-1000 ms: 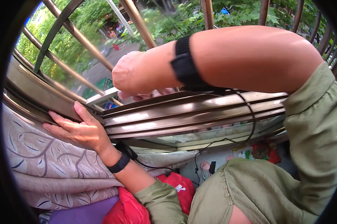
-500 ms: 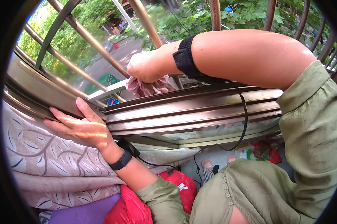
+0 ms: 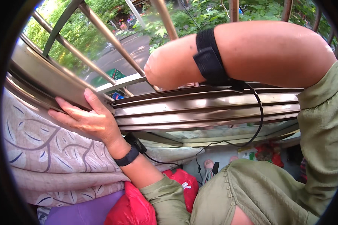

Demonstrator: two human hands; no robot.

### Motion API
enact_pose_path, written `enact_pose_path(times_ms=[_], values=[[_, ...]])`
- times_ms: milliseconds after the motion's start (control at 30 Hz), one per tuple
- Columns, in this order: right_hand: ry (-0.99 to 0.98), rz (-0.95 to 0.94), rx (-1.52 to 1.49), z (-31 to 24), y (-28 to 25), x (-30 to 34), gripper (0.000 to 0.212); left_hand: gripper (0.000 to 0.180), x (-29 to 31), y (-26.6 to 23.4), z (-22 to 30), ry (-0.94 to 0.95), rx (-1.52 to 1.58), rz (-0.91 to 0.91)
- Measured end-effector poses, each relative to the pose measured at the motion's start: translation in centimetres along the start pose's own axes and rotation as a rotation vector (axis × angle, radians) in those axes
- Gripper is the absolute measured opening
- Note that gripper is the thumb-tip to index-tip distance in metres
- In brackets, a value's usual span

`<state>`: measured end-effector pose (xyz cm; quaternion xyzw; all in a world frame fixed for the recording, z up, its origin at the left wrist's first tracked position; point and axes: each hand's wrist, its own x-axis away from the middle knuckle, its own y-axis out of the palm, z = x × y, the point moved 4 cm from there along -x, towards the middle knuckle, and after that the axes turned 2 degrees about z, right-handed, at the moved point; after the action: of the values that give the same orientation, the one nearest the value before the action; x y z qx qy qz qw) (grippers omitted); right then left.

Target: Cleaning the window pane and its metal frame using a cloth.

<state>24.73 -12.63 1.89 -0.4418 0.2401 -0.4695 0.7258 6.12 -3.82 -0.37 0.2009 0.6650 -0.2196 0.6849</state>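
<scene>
My left hand (image 3: pixel 94 120) lies flat on the brown metal window frame (image 3: pixel 45 71), its fingers spread along the upright piece. My right hand (image 3: pixel 163 73) reaches over the sill track to the outer side, near the light metal bar (image 3: pixel 129 80) of the window guard. It looks closed, though the fingers are bent down out of sight. The pink cloth it gripped a moment ago is nearly all hidden behind the hand and wrist; only a pinkish sliver shows beneath. Below my arm runs the ridged window track (image 3: pixel 210 107).
Guard bars (image 3: pixel 109 35) stand beyond the opening, with trees and a street below. A black cable (image 3: pixel 260 108) hangs from my right wrist strap. A patterned curtain (image 3: pixel 52 150) hangs at left. A red puffy item (image 3: pixel 133 206) and purple fabric (image 3: pixel 82 210) lie at lower left.
The view has shifted slightly. My right hand has turned and drawn nearer along the outer side of the track, so the pink cloth has dropped from sight. My left hand keeps its place on the frame.
</scene>
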Motion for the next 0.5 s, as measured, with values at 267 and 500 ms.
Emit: enact_pose_path(times_ms=[267, 500], values=[[-0.032, -0.035, -0.322, -0.4, -3.0, -6.2, 0.011, 0.070, -0.2, -0.1, -0.1, -0.019, 0.048, 0.019], [0.188, 0.216, -0.698, 0.5, -0.8, -12.8, 0.027, 0.071, 0.0, 0.3, -0.3, -0.056, 0.061, -0.013]])
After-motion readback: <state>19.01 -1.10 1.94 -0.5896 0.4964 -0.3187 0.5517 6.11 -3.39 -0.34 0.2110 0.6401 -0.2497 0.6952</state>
